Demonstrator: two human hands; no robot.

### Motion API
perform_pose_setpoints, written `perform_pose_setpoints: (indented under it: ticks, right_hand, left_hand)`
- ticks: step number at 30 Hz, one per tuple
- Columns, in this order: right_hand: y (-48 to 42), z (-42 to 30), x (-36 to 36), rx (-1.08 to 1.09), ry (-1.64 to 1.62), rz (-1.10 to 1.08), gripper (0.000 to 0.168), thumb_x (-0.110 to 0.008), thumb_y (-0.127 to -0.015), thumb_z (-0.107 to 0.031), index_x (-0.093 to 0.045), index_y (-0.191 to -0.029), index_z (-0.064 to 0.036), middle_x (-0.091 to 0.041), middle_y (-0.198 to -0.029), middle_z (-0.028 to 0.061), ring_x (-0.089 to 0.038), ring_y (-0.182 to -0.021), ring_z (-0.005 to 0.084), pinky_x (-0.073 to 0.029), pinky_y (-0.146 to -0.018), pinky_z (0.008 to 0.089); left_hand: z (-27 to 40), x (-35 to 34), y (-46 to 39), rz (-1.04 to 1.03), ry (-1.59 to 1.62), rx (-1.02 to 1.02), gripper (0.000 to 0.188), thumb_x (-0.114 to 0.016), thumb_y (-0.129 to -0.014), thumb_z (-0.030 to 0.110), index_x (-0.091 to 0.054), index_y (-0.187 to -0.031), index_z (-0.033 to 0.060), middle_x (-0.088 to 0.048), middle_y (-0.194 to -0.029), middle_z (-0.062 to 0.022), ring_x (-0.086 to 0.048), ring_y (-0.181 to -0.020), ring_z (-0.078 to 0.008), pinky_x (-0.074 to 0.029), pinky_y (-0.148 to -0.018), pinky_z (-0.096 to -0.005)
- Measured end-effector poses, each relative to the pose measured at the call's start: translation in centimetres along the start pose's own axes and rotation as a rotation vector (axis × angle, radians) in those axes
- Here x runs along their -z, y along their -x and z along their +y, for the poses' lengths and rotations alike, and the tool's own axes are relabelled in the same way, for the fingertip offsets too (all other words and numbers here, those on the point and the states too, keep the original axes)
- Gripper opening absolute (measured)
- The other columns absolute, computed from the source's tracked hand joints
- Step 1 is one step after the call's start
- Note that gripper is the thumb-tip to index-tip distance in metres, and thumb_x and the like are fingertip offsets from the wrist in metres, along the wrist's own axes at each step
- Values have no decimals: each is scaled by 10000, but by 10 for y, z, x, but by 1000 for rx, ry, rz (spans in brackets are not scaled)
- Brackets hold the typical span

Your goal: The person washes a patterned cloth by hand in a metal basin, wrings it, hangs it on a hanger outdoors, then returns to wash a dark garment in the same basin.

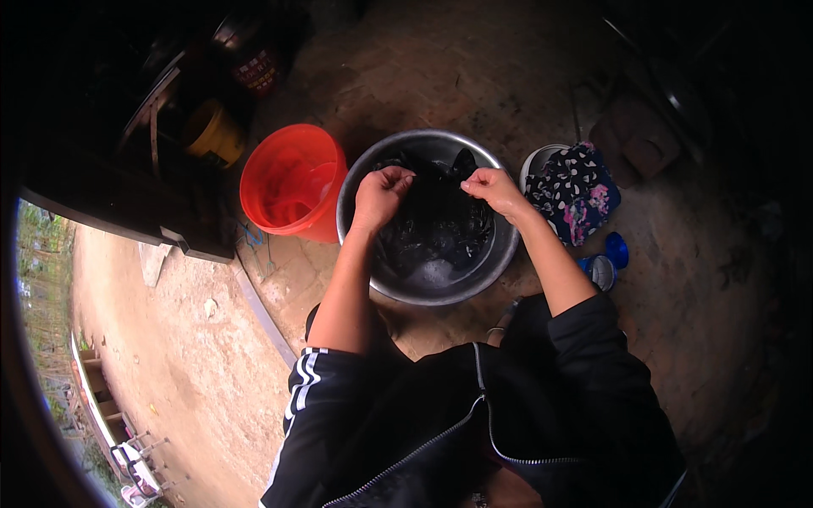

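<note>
A wide metal basin (438,300) stands on the floor in front of me. Dark, wet black cloth (438,203) fills much of it, with some water and suds near the front. Over the basin's left part, my left hand (383,193) pinches the cloth between thumb and fingers. My right hand (494,190) does the same over the right part, a short way apart from the left. Just behind the right fingers a fold of the black cloth rises. The exact edge gripped is hard to see, dark on dark.
Left of the basin stands a red bucket (330,219). A floral cloth (575,197) drapes over a white container (532,162) at the right, near a blue tub (600,272) and blue lid (616,250). Farther left are a yellow bucket (216,133), thin hangers (255,239) and a raised strip (262,306).
</note>
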State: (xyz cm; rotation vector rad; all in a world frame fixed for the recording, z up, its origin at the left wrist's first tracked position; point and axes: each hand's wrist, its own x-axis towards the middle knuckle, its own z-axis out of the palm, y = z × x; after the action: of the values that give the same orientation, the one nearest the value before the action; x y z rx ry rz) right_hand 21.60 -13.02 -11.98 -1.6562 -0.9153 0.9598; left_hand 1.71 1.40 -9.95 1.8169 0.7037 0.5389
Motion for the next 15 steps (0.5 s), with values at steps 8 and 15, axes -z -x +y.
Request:
perform_pose_setpoints:
  ticks: [8, 15]
  right_hand:
    - [16, -93, 3, 204, -452, 105, 156, -545, -899, -207, -553, -887, -51, -537, -754, -23, -497, -670, 49, -411, -587, 190]
    - [28, -175, 18, 416, -767, 38, 143, -539, -899, -160, -559, -922, -20, -585, -851, 25, -549, -763, 82, -462, -702, 214]
  left_hand:
    - [77, 0, 16, -150, 801, -36, 143, -583, -872, 172, -587, -914, 35, -570, -834, 26, -506, -765, -54, -412, -696, -204]
    - [30, -10, 1, -211, -182, -474, 228, -684, -777, 181, -579, -919, 36, -520, -819, -67, -508, -747, -158, -425, -715, -260]
